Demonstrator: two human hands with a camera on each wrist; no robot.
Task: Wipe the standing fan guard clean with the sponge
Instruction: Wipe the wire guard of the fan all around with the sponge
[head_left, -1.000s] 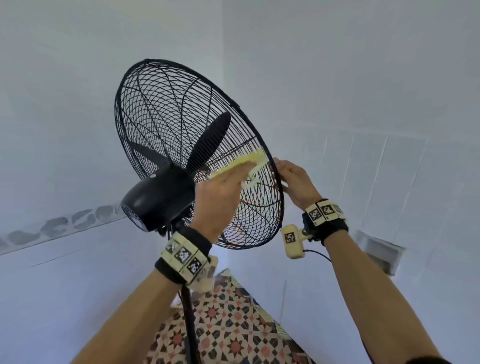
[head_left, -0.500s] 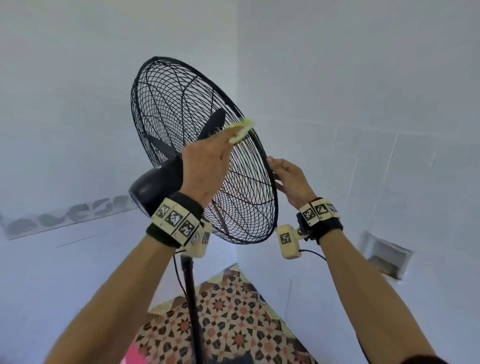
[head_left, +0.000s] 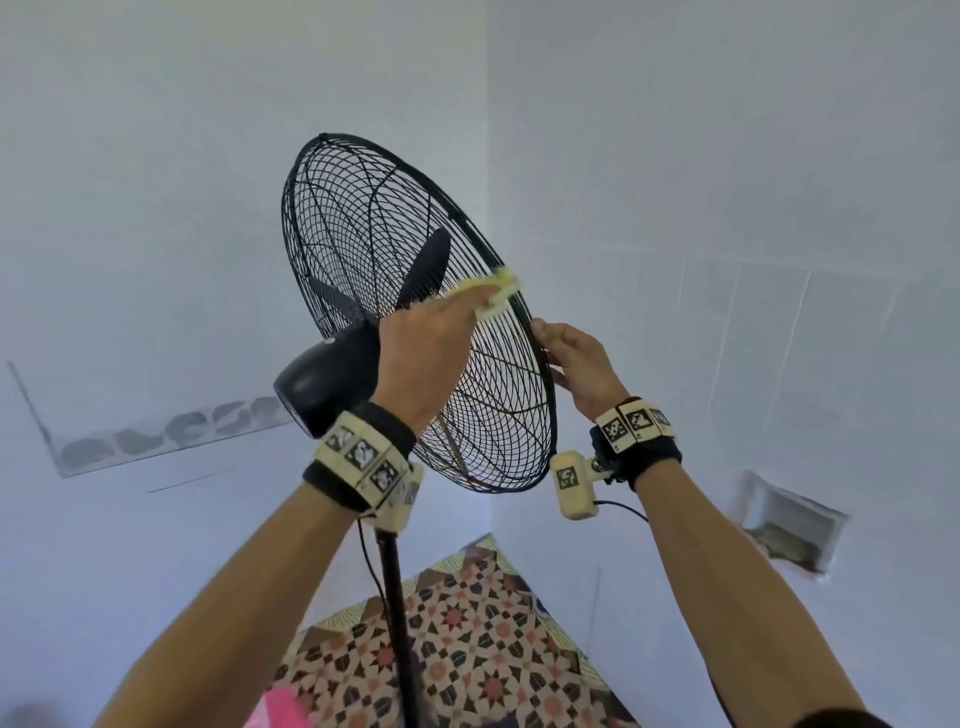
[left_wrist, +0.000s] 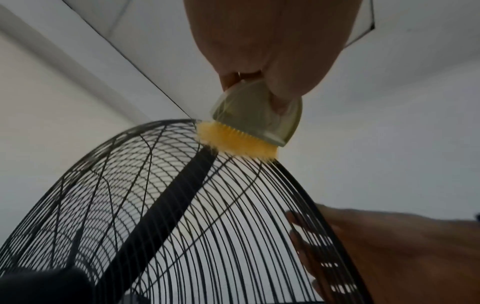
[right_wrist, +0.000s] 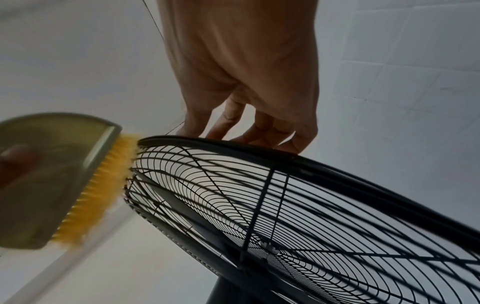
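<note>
The black wire fan guard (head_left: 363, 218) stands tilted on its pole, with the blades visible inside. My left hand (head_left: 467, 312) grips a pale sponge with yellow bristles (head_left: 498, 291) and presses it against the guard's upper right side by the rim. In the left wrist view the thumb and fingers of my left hand (left_wrist: 267, 61) pinch the sponge (left_wrist: 254, 119), its bristles on the guard wires (left_wrist: 182, 205). My right hand (head_left: 550, 343) grips the rim just below the sponge. In the right wrist view its fingers (right_wrist: 259, 131) curl over the rim (right_wrist: 337, 164), with the sponge (right_wrist: 64, 174) at the left.
The black motor housing (head_left: 322, 384) sits behind my left wrist, above the pole (head_left: 400, 623). White walls meet in a corner behind the fan. A recessed niche (head_left: 789, 525) is in the right wall. Below lie a patterned tile floor (head_left: 467, 649) and something pink (head_left: 280, 712).
My left hand swept the sponge up along the guard's right side, then a little back down. My right hand kept its hold on the rim.
</note>
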